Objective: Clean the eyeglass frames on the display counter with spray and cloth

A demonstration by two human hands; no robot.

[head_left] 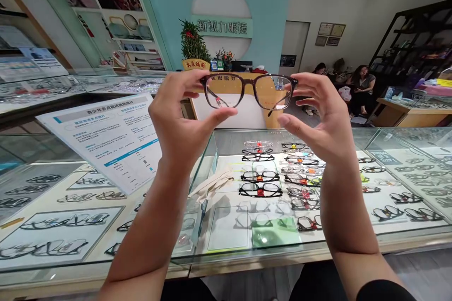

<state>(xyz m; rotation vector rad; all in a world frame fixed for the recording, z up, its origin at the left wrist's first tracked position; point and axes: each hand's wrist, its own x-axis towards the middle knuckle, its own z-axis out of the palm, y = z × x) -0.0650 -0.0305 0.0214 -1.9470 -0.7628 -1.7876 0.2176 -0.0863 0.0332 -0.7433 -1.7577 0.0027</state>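
A pair of dark-framed glasses [249, 91] is held up level above the glass counter, its lenses side by side. My left hand [187, 113] grips the left end of the frame, fingers curled behind it and thumb below the left lens. At the right end, the fingers of my right hand [318, 113] hold the frame near the hinge, with the thumb apart beneath the right lens. The folded-back temples show through the lenses. Under my hands, rows of glasses [260, 176] lie inside the display case, several with red tags.
A printed sheet [106, 136] stands at the left on the glass counter [226, 256]. A beige cloth [213, 186] lies near the middle. Behind are a potted plant [193, 44], seated people [362, 84] at the right, and another display counter [406, 108].
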